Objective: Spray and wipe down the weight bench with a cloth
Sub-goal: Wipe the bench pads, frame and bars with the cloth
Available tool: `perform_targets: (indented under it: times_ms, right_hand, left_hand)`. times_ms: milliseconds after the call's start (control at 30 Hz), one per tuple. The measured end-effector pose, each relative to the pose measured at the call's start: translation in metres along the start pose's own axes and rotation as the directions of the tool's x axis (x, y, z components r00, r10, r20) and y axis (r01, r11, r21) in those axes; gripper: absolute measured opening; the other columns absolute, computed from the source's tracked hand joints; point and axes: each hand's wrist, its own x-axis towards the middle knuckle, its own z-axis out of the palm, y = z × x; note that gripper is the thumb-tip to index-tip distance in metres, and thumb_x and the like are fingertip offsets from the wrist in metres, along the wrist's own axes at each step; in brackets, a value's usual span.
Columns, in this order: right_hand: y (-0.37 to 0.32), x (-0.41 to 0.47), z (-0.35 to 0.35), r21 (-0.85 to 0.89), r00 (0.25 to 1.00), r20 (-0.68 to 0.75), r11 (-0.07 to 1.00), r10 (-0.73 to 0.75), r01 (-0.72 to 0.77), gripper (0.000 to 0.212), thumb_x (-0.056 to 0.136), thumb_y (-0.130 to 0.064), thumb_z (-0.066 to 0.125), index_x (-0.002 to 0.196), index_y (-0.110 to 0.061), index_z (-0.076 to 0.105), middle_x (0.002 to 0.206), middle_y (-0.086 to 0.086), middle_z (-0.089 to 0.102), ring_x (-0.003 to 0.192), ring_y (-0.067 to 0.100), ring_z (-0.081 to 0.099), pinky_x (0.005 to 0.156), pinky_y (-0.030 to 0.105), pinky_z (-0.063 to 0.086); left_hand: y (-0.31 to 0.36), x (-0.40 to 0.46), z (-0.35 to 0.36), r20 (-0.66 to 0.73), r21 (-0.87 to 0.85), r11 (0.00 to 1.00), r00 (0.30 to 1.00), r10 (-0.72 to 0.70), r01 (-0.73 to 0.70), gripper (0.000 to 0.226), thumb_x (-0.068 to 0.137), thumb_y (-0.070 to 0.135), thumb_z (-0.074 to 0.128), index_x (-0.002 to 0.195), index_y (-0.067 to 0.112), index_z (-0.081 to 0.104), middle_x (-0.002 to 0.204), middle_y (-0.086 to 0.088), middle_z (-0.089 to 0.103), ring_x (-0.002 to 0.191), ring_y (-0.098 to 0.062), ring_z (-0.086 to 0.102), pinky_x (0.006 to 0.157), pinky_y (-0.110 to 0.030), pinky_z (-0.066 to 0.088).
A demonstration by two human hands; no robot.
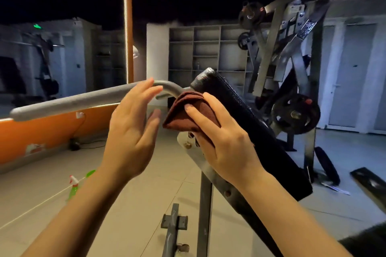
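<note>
The weight bench's black inclined pad [257,129] runs from upper middle down to the right on a grey metal frame [205,204]. My right hand [223,142] holds a folded reddish-brown cloth [186,110] against the left edge of the pad near its top, fingers spread over the cloth and thumb under it. My left hand [133,127] hovers open just left of the cloth, fingers straight, in front of a curved grey handle bar [73,101], touching nothing. A green spray bottle [74,186] with a red and white trigger stands on the floor at lower left.
An orange-framed mirror [62,52] and orange wall panel line the left. A plate-loaded machine [292,81] with weight discs stands at right, behind the bench. Grey shelving [204,48] is at the back. The bench's floor strut [173,229] lies below on the tiled floor.
</note>
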Motion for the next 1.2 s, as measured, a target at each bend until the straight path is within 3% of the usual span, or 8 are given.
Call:
perform_targets:
  times_ms: [100, 200, 333, 600, 733, 833, 1067, 1200]
  right_hand:
    - [0.007, -0.016, -0.006, -0.003, 0.998, -0.041, 0.999, -0.053, 0.053, 0.040, 0.098, -0.023, 0.051, 0.134, -0.008, 0.057, 0.144, 0.021, 0.046, 0.133, 0.031, 0.046, 0.107, 0.038, 0.044]
    - [0.014, -0.042, -0.011, 0.036, 0.996, -0.052, 0.996, -0.074, 0.076, 0.037, 0.100, -0.023, 0.049, 0.135, -0.012, 0.054, 0.143, 0.019, 0.046, 0.133, 0.021, 0.046, 0.110, 0.024, 0.038]
    - [0.012, -0.049, -0.013, 0.118, 0.999, -0.038, 0.993, -0.005, 0.009, 0.041, 0.095, -0.026, 0.053, 0.134, -0.015, 0.052, 0.144, 0.012, 0.046, 0.132, 0.021, 0.047, 0.110, 0.022, 0.037]
    - [-0.001, 0.014, 0.007, 0.078, 0.999, 0.033, 0.997, 0.010, -0.013, 0.042, 0.098, -0.037, 0.050, 0.134, -0.016, 0.058, 0.143, 0.015, 0.048, 0.132, 0.029, 0.047, 0.107, 0.042, 0.044]
    - [0.009, -0.026, 0.004, 0.003, 0.990, -0.110, 0.996, -0.085, 0.086, 0.035, 0.098, -0.026, 0.053, 0.129, -0.010, 0.060, 0.141, 0.018, 0.048, 0.135, 0.027, 0.044, 0.114, 0.027, 0.033]
    - [0.013, -0.043, -0.001, 0.016, 0.991, -0.112, 0.997, -0.076, 0.079, 0.034, 0.099, -0.027, 0.049, 0.130, -0.014, 0.057, 0.141, 0.014, 0.046, 0.136, 0.016, 0.037, 0.113, 0.019, 0.030]
    - [-0.002, 0.005, 0.002, 0.085, 0.997, 0.079, 0.996, 0.023, -0.030, 0.042, 0.096, -0.036, 0.047, 0.134, -0.020, 0.057, 0.144, 0.014, 0.046, 0.130, 0.027, 0.047, 0.110, 0.031, 0.038]
    - [0.005, -0.005, -0.003, 0.082, 0.995, 0.056, 0.994, -0.081, 0.076, 0.038, 0.098, -0.028, 0.053, 0.134, -0.016, 0.057, 0.146, 0.017, 0.043, 0.137, 0.024, 0.039, 0.113, 0.027, 0.036]
  left_hand:
    - [-0.011, 0.025, -0.004, 0.102, 0.345, 0.932, 0.991, 0.084, -0.114, 0.052, 0.097, 0.049, 0.022, 0.142, 0.033, 0.042, 0.158, 0.006, 0.023, 0.148, -0.013, 0.010, 0.117, -0.044, 0.003]
    - [-0.019, 0.042, 0.000, 0.212, 0.463, 0.878, 0.977, 0.026, -0.124, 0.061, 0.092, 0.059, 0.009, 0.144, 0.041, 0.035, 0.159, 0.007, 0.022, 0.149, -0.019, 0.009, 0.118, -0.055, -0.001]
    - [-0.026, 0.044, 0.009, 0.212, 0.473, 0.872, 0.977, 0.028, -0.128, 0.060, 0.092, 0.058, 0.016, 0.143, 0.038, 0.042, 0.151, 0.004, 0.041, 0.142, -0.024, 0.029, 0.115, -0.057, 0.009]
    - [-0.036, 0.042, 0.003, 0.203, 0.469, 0.877, 0.979, 0.005, -0.101, 0.058, 0.094, 0.054, 0.014, 0.144, 0.039, 0.039, 0.150, 0.006, 0.040, 0.141, -0.019, 0.027, 0.117, -0.054, 0.010]
    - [-0.038, 0.042, 0.000, 0.216, 0.450, 0.889, 0.976, -0.017, -0.084, 0.063, 0.091, 0.057, 0.008, 0.145, 0.041, 0.035, 0.154, 0.009, 0.035, 0.144, -0.016, 0.023, 0.117, -0.049, 0.006]
    - [-0.038, 0.041, 0.002, 0.197, 0.452, 0.889, 0.980, -0.013, -0.078, 0.063, 0.090, 0.058, 0.008, 0.144, 0.040, 0.036, 0.153, 0.008, 0.035, 0.144, -0.019, 0.025, 0.117, -0.050, 0.005]
    - [-0.037, 0.040, 0.003, 0.179, 0.428, 0.900, 0.984, 0.005, -0.083, 0.062, 0.092, 0.054, 0.011, 0.144, 0.036, 0.040, 0.151, 0.004, 0.039, 0.142, -0.020, 0.027, 0.116, -0.051, 0.007]
    - [-0.039, 0.041, -0.001, 0.206, 0.410, 0.908, 0.979, 0.002, -0.088, 0.058, 0.092, 0.055, 0.008, 0.143, 0.042, 0.033, 0.153, 0.006, 0.037, 0.143, -0.017, 0.025, 0.117, -0.052, 0.010]
